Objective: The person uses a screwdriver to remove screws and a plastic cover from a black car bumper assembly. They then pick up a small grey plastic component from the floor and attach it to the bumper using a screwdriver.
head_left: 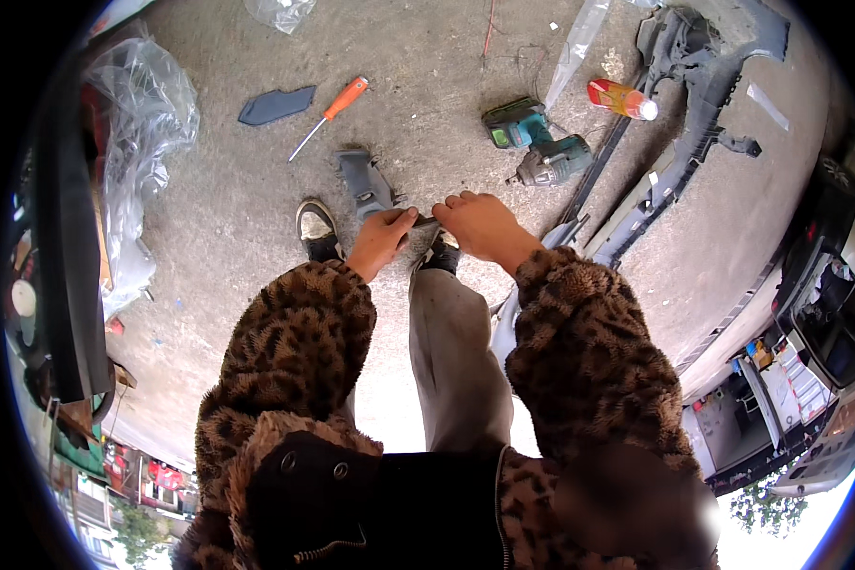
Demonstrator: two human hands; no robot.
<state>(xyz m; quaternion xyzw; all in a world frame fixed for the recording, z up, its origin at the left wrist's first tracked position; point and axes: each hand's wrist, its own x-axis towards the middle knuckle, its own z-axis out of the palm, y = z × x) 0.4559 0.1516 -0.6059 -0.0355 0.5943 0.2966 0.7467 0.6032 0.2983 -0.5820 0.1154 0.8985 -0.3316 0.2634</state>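
My left hand (pixel 382 242) is closed around the near end of a grey plastic car part (pixel 363 182), thumb on top. The part stretches away from me past the fingers and has small tabs along its right edge. My right hand (pixel 483 226) is closed too, its fingertips pinching the dark narrow end that shows between both hands. The fingers cover much of this end, so its exact shape is hidden. Both hands are low over the concrete, just ahead of my shoes.
Ahead lie a screwdriver (pixel 331 116) with an orange handle and a flat dark plastic piece (pixel 276 105). A teal cordless impact driver (pixel 551 161), an orange drink bottle (pixel 622 99) and a long grey bumper piece (pixel 670 176) are to the right. Clear plastic wrap (pixel 147 123) lies left.
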